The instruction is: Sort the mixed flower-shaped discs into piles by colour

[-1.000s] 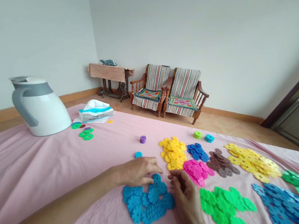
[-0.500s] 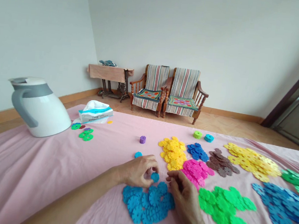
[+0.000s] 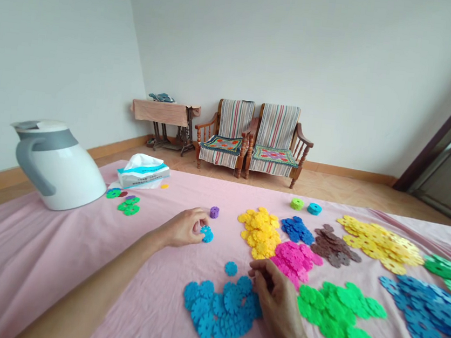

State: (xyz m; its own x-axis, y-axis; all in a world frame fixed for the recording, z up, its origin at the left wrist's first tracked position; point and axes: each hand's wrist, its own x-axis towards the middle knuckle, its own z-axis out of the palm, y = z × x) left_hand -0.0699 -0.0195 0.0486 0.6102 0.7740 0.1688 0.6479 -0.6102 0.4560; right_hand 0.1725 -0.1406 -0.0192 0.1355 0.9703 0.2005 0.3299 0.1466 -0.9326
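Observation:
My left hand (image 3: 185, 227) reaches out over the pink cloth. Its thumb and fingertips pinch the edge of a blue flower-shaped disc (image 3: 207, 235), beside a small purple stack of discs (image 3: 214, 212). Another blue disc (image 3: 231, 269) lies alone on the cloth, between my two hands. My right hand (image 3: 274, 294) rests at the right edge of the blue disc pile (image 3: 220, 309). Its fingers are loosely curled, with the thumb a little apart and nothing visible between them.
Piles of yellow (image 3: 259, 232), pink (image 3: 295, 261), bright green (image 3: 339, 317), dark blue (image 3: 297, 230) and brown discs (image 3: 333, 246) spread to the right. Lime (image 3: 297, 204) and teal stacks (image 3: 314, 208) stand behind. At left are a white jug (image 3: 68, 173) and a tissue pack (image 3: 143, 175).
My left hand has moved away and left from the single disc near the pile to the blue disc by the purple stack. That single disc stays on the cloth. My right hand has hardly moved.

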